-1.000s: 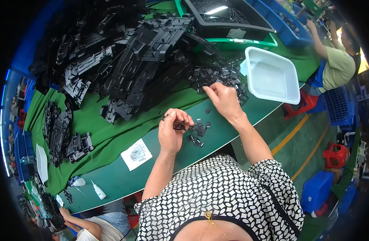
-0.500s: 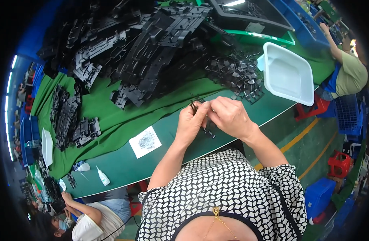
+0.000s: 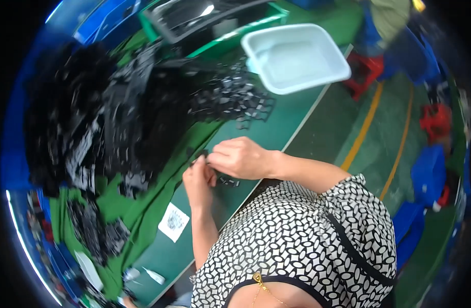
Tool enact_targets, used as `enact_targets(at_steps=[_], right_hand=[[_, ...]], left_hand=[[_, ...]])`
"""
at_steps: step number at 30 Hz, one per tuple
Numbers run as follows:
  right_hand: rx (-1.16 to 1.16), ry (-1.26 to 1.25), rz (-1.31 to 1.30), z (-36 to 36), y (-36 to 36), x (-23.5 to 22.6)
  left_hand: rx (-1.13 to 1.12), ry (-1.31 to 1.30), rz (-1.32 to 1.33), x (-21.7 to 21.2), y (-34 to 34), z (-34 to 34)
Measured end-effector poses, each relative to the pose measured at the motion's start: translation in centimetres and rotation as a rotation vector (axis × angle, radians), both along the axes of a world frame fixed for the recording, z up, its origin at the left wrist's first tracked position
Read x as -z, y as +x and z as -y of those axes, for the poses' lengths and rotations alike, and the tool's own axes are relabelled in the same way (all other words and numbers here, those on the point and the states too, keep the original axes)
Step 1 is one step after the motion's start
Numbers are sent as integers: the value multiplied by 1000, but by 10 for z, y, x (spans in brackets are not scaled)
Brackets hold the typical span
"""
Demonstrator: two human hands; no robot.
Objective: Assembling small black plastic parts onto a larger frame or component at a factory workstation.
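Observation:
My left hand and my right hand meet over the green tabletop, fingers pinched together. A small black plastic part sticks out at the left hand's fingertips, and the right fingertips press against it. Its exact shape is blurred and partly covered by my fingers. Just below the right hand, another small black part lies on the table. Beyond the hands spreads a heap of small black plastic clips. Close to my left forearm is a white sheet with tiny dark pieces on it.
Large black moulded panels pile up on a green cloth at the left. A white basin stands far right, near the table edge. A green-rimmed crate is behind. A small white bottle lies near left. Red stools stand on the floor.
The whole view has turned, so the table now slants more steeply and the basin appears nearer the middle. My hands stay together at the small black part.

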State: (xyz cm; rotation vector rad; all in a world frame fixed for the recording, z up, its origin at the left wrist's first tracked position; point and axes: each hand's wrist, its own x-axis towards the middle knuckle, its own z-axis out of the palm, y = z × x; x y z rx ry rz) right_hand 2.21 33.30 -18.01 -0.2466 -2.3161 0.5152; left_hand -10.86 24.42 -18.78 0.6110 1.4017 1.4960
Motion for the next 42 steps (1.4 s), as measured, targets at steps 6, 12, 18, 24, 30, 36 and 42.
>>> enact_targets(at_steps=[6,12,18,24,30,36,42], right_hand=[[13,-946,-146,22,30,-14],[-105,-1057,-7,18,40,6],[-344,-1449,-145,27,40,-4],[-535,-1548,-212,31,29,4],[-319,-1554,-371,34,27,-8],[-345,-1581,-295,31,18,-3],[-295,-1466,-339,27,6,-13]], left_hand=[[154,147,269,-5,-2,6],[328,131,163,-19,6,7],[246,99,65,-22,15,8],[46,-20,-6,-24,24,11],[121,76,-44,-18,26,13],[182,105,-116,-16,16,17],[211,126,7,-16,11,11]])
